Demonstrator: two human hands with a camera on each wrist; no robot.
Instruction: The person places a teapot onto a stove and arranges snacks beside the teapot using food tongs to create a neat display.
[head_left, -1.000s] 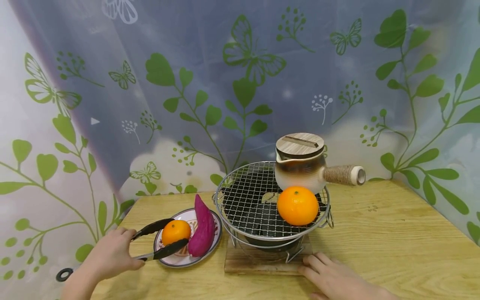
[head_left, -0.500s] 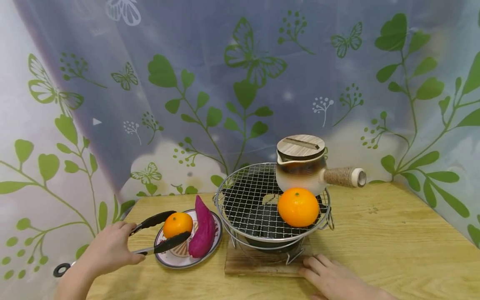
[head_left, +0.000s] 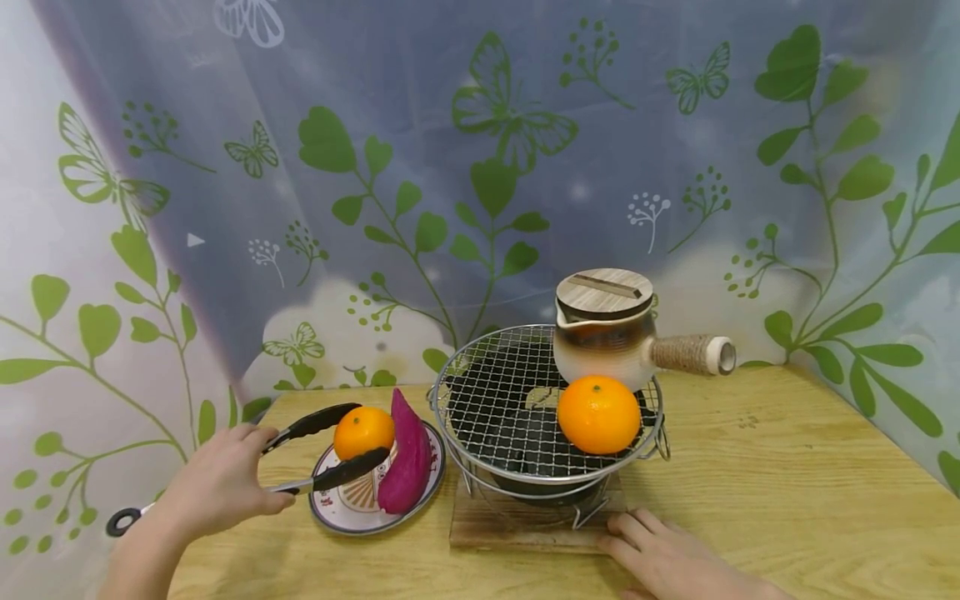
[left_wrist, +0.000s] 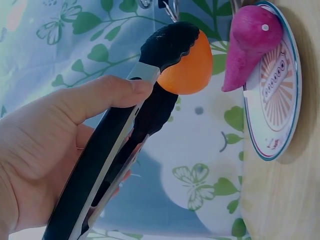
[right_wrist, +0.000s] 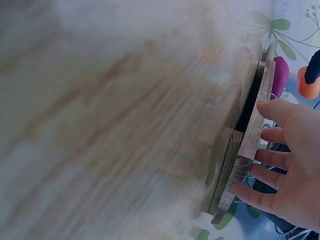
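We saw black-and-silver metal tongs (left_wrist: 95, 165) with matt black tips (left_wrist: 170, 44), a shiny round silver wire-mesh grill (head_left: 495, 404), a rough rope-wrapped pot handle (head_left: 681, 353) and a yellow wood-grained bench (head_left: 765, 467).

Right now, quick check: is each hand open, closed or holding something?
Left hand: closed round the tongs, which grip an orange.
Right hand: open, holding nothing, fingers touching the wooden board.
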